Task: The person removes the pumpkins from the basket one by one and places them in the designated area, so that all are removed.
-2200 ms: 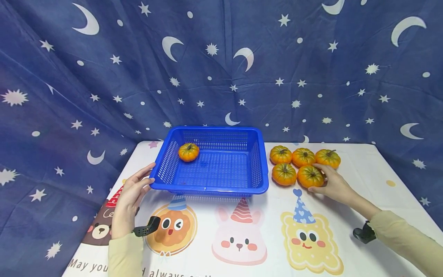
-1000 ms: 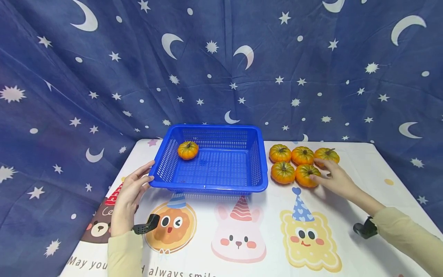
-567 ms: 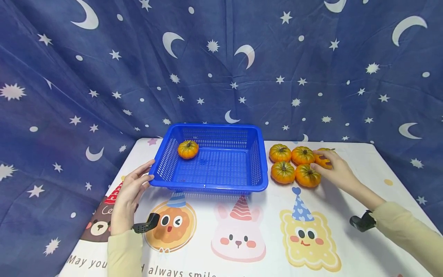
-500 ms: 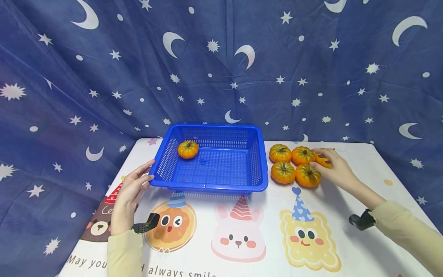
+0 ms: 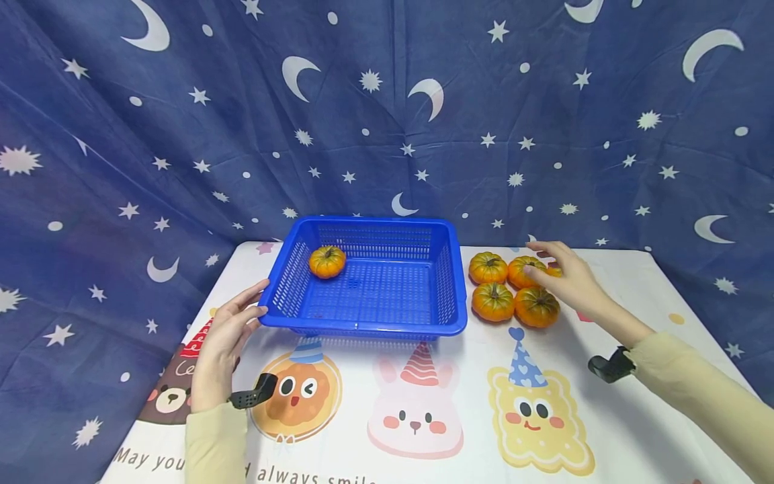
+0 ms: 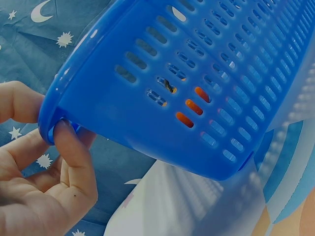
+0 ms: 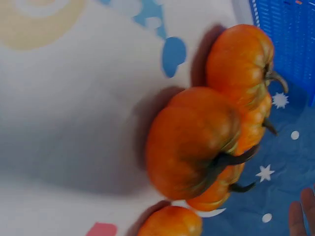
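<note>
A blue plastic basket [image 5: 387, 329] stands on the table with one small orange pumpkin [image 5: 327, 262] inside, near its left wall. My left hand [image 5: 226, 339] pinches the basket's left rim; the left wrist view shows thumb and finger on either side of it. Several more pumpkins [image 5: 492, 302] sit in two rows right of the basket. My right hand [image 5: 568, 279] is over the back row, its fingers spread beside the back middle pumpkin [image 5: 525, 270]. Under it the back right pumpkin is mostly hidden. In the right wrist view only fingertips [image 7: 306, 211] show, apart from the pumpkins.
A white tablecloth [image 5: 417, 403] with cartoon prints covers the table. Behind it hangs a dark blue curtain [image 5: 363, 181] with moons and stars. A black wrist camera [image 5: 612, 365] sits on the right wrist, another [image 5: 254, 392] on the left.
My right hand has gone from the front right pumpkin to the back right one, then left toward the back middle one. The pumpkins stay nearly in place. My left hand keeps hold of the basket rim.
</note>
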`<state>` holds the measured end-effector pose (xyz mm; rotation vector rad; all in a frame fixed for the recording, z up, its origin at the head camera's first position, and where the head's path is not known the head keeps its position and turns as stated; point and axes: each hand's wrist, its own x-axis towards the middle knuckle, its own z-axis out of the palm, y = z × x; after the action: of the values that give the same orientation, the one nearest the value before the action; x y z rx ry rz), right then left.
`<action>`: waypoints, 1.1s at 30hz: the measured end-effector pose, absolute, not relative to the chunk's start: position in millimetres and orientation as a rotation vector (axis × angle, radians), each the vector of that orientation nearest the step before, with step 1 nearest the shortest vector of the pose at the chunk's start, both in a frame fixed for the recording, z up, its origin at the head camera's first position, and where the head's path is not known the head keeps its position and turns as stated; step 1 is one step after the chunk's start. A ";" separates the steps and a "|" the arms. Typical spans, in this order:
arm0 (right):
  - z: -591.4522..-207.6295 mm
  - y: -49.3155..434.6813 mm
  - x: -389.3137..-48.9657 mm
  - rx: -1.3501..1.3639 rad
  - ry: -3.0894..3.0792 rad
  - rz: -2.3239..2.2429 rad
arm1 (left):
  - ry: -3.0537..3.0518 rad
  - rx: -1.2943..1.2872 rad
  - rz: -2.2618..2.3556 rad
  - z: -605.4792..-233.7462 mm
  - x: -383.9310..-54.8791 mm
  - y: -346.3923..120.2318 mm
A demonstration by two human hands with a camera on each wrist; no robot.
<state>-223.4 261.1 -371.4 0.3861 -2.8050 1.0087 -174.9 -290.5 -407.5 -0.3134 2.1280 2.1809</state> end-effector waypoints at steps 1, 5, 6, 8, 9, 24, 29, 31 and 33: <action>-370.3 258.1 -224.7 0.395 -2.801 1.020 | 2.129 -0.313 2.180 -407.4 -174.5 -291.0; -364.7 246.4 -229.1 0.408 -2.801 1.038 | 2.138 -0.314 2.175 -407.4 -174.0 -291.4; -363.3 243.4 -229.8 0.408 -2.807 1.036 | 2.140 -0.318 2.171 -407.2 -174.0 -291.1; -360.7 237.9 -231.4 0.401 -2.824 1.035 | 2.141 -0.318 2.170 -407.0 -174.2 -290.9; -359.6 235.1 -232.4 0.398 -2.832 1.032 | 2.141 -0.325 2.170 -406.8 -174.2 -290.7; -341.4 192.3 -247.2 0.500 -2.814 1.066 | 2.156 -0.351 2.156 -406.9 -175.0 -291.7; -336.6 180.2 -249.6 0.541 -2.806 1.053 | 2.160 -0.338 2.156 -407.6 -174.8 -291.7; -335.6 176.5 -250.1 0.562 -2.804 1.051 | 2.165 -0.332 2.155 -408.4 -174.9 -291.4; -335.3 173.0 -250.4 0.574 -2.809 1.055 | 2.163 -0.321 2.160 -409.3 -175.2 -291.1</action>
<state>-250.4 173.0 -335.3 0.5737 -2.8086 1.0549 -175.2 -291.1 -409.3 -0.3206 2.1633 2.1602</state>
